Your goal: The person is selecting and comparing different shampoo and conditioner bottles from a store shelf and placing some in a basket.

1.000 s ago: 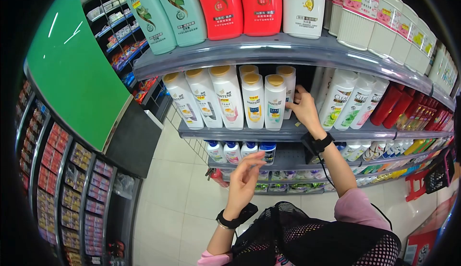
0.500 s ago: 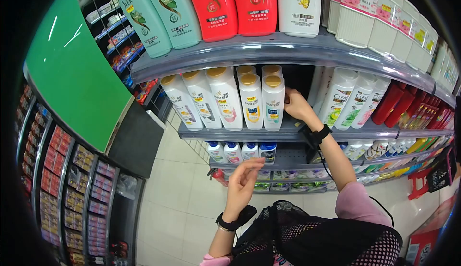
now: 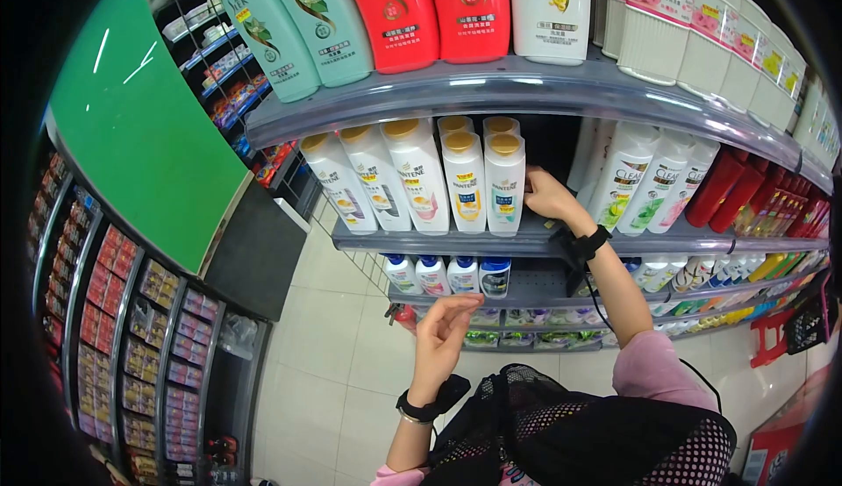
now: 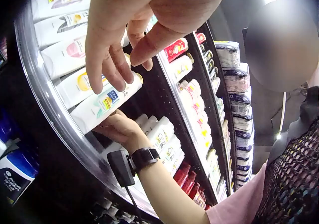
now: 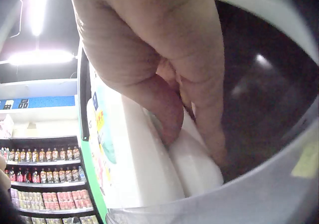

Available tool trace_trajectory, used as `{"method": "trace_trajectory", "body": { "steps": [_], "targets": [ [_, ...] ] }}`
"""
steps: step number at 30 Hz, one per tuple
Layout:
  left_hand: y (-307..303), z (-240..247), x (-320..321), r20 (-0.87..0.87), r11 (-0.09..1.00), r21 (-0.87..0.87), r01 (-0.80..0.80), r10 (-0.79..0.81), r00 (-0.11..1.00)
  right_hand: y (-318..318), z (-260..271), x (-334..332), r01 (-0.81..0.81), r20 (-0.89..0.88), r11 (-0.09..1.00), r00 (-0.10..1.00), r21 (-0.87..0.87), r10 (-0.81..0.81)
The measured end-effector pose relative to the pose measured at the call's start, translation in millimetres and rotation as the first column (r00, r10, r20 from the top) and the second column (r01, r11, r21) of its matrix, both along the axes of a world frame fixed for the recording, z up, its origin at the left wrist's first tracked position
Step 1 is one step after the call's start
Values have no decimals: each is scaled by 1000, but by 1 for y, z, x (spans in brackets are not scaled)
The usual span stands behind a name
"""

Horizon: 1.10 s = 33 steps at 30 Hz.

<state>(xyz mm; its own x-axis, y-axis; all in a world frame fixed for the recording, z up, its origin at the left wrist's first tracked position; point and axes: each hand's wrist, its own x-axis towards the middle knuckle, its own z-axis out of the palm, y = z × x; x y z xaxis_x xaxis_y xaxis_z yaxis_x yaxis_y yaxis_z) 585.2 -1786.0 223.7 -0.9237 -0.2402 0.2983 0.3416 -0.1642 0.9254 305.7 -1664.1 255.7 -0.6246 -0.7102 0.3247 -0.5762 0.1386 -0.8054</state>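
Note:
My right hand (image 3: 554,200) reaches onto the middle shelf behind the front row of white, gold-capped Pantene bottles. In the right wrist view its thumb (image 5: 172,127) and fingers grip the rear shampoo bottle (image 5: 197,169), whose front is mostly hidden. Directly before that one stands the front Pantene bottle (image 3: 503,188) with a blue-green label. Another Pantene bottle (image 3: 464,188), marked with a yellow label, is to its left. My left hand (image 3: 441,332) hovers low in front of the shelves, fingers loosely bent and holding nothing.
Three larger Pantene bottles (image 3: 414,179) stand further left. Clear bottles (image 3: 624,179) are right of my right hand, past a dark gap. The upper shelf edge (image 3: 526,96) overhangs it. Blue-capped bottles (image 3: 495,277) occupy the shelf below.
My right hand has moved slightly left and deeper, bringing the rear bottle from beside the front one to behind it. My left hand's fingers have drawn closer together, still without holding anything.

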Motion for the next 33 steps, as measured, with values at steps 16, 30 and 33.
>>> {"method": "trace_trajectory", "body": {
  "steps": [16, 30, 33],
  "targets": [
    [-4, -5, 11, 143, 998, 65, 8, -17, 990, 51, 31, 102, 416, 23, 844, 900, -340, -435],
    [-13, -60, 24, 233, 954, 297, 43, -116, 965, 178, -62, 280, 868, 216, 463, 494, -177, -842],
    [-6, -77, 37, 299, 940, 331, 80, -185, 936, 184, -69, 299, 901, 276, 407, 434, -151, -858]
  ]
}}
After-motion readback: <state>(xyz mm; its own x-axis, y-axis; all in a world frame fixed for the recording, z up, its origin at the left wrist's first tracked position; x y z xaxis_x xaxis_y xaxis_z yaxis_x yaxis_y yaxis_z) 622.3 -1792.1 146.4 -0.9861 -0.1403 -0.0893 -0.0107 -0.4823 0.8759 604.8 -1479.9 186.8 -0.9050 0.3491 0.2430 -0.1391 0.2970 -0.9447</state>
